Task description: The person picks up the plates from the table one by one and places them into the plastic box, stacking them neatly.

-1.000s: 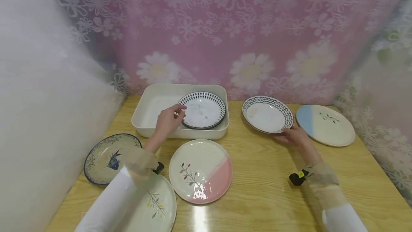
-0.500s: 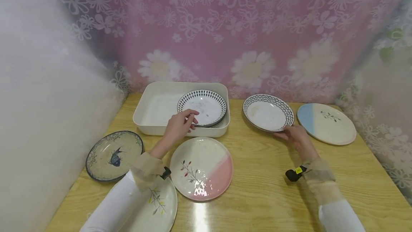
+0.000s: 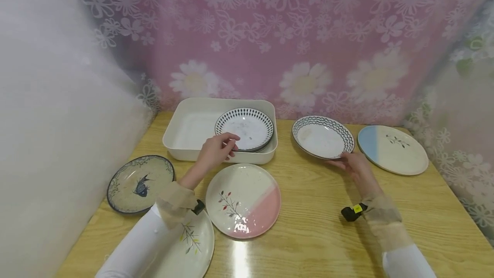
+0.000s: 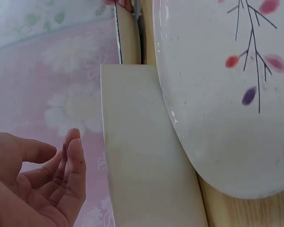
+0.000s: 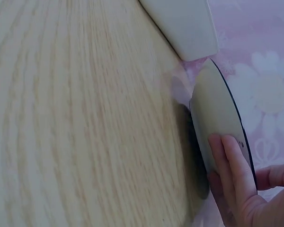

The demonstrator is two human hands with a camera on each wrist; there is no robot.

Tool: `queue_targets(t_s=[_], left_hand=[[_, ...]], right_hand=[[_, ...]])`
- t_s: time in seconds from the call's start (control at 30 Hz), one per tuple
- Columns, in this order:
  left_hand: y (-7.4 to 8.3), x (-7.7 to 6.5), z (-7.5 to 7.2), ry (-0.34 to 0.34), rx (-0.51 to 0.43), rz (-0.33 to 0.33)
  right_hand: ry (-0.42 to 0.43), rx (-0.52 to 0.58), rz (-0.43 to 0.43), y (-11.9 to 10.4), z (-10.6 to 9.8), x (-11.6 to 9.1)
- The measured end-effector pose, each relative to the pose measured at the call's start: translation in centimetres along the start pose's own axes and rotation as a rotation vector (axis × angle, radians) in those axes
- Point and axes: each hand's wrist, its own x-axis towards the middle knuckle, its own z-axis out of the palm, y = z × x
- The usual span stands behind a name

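Note:
My right hand (image 3: pixel 356 167) grips a white deep plate (image 3: pixel 322 138) with a wavy black rim pattern. Its thumb is at the rim and its fingers lie under the plate, as the right wrist view shows; that deep plate (image 5: pixel 215 106) is tilted, with a dark shadow on the table beside it. My left hand (image 3: pixel 216 151) hovers over the front wall of a white plastic bin (image 3: pixel 184 153), loosely curled and holding nothing. Just beyond its fingertips, a stack of deep plates (image 3: pixel 248 128) with a black diamond rim pattern sits in the bin's right half.
A cream and pink plate (image 3: pixel 243 200) lies in front of the bin. Left of it are a fish-patterned oval dish (image 3: pixel 125 196) and a cream plate (image 3: pixel 200 254), partly under my left sleeve. A blue and cream plate (image 3: pixel 401 151) lies at the back right.
My left hand moved right along the bin's front, closer to the stack, then stayed there. My right hand keeps its grip on the wavy-patterned deep plate, which has hardly moved.

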Motion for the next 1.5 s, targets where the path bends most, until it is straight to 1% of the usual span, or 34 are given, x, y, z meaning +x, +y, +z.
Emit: queue_targets(t_s=[0.1,0.2,0.3,0.47,0.53,0.63,0.7,0.83,0.93,1.03,1.1,1.23,1.33,1.4,1.5], left_hand=[[0.3,0.1,0.4,-0.025,-0.030,-0.005],[0.5,0.1,0.7,-0.050,-0.062,-0.015],[0.6,0.1,1.2,-0.073,-0.100,-0.021],[0.9,0.4,1.8,-0.109,-0.186,-0.024],[1.1,0.5,2.1,-0.126,-0.229,-0.024],[1.5,0.7,2.5,-0.147,-0.289,-0.035],[1.7,0.9,2.8,-0.171,-0.352,-0.046],[2.5,1.2,3.2,-0.218,-0.491,-0.096],[3.0,1.2,3.1,-0.231,-0.552,-0.122],[3.2,1.0,2.8,-0.219,-0.570,-0.133],[3.1,0.9,2.5,-0.222,-0.562,-0.129],[2.5,0.4,1.9,-0.262,-0.524,-0.108],[2.2,0.1,1.6,-0.289,-0.491,-0.096],[2.1,-0.1,1.5,-0.286,-0.480,-0.096],[1.9,-0.4,1.5,-0.257,-0.486,-0.109]], right_hand=[[-0.022,0.018,-0.023,-0.1,0.2,-0.5],[-0.044,0.000,-0.060,-0.2,0.5,-1.1],[-0.053,-0.047,-0.108,-0.4,0.9,-1.9],[-0.056,-0.159,-0.184,-0.9,2.1,-3.5],[-0.069,-0.194,-0.217,-1.0,2.7,-4.1],[-0.091,-0.213,-0.248,-1.1,3.6,-5.1],[-0.105,-0.230,-0.256,-1.2,4.1,-5.8],[-0.150,-0.257,-0.277,-1.3,5.3,-7.2],[-0.190,-0.278,-0.307,-1.2,6.3,-8.0],[-0.218,-0.313,-0.323,-0.9,7.1,-8.7],[-0.234,-0.340,-0.325,-0.6,7.6,-9.0],[-0.260,-0.366,-0.321,0.1,8.3,-9.4],[-0.260,-0.350,-0.312,0.7,8.6,-9.5],[-0.255,-0.337,-0.299,1.0,8.8,-9.5],[-0.249,-0.329,-0.281,1.5,9.1,-9.6]])
